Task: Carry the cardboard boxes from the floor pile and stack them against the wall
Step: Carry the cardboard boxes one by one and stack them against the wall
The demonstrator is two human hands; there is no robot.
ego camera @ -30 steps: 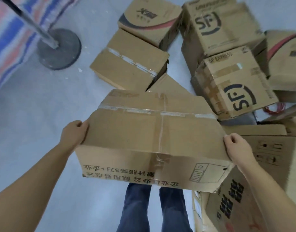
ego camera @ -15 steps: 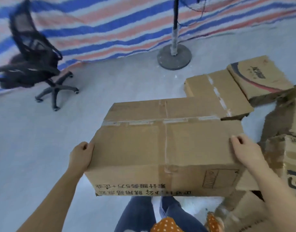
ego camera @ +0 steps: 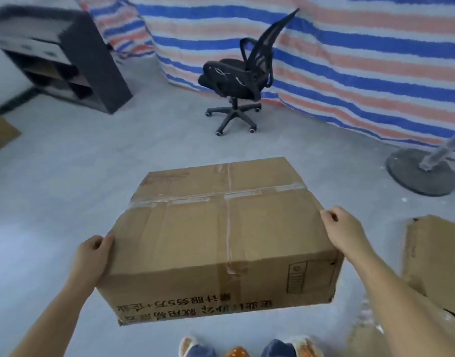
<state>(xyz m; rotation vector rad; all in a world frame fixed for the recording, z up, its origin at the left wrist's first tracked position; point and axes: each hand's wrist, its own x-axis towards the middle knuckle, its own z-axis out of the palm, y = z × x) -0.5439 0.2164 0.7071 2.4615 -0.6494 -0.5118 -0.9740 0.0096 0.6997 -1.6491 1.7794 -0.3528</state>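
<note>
- The box [ego camera: 221, 240] is off the floor, held level in front of the person, taped seam up, printed side facing them.
- The left hand [ego camera: 92, 256] grips the box's left end, fingers curled round the upper edge; the right hand [ego camera: 342, 230] grips the right end the same way.
- By my reading this is mid-carry: the box is lifted but not yet stacked. No stack against a wall shows here, so how many are already placed cannot be told.
- At least one other box [ego camera: 434, 261] lies on the floor just right of the carried one; a brown shape at the far left edge may be another, but it is too cropped to be sure.
- The floor [ego camera: 66, 176] straight ahead is open.
- Things to steer round: the chair [ego camera: 239, 81] ahead, the shelf [ego camera: 66, 60] at upper left, the stand base [ego camera: 422, 173] at right, and the striped tarp [ego camera: 349, 60] behind.
</note>
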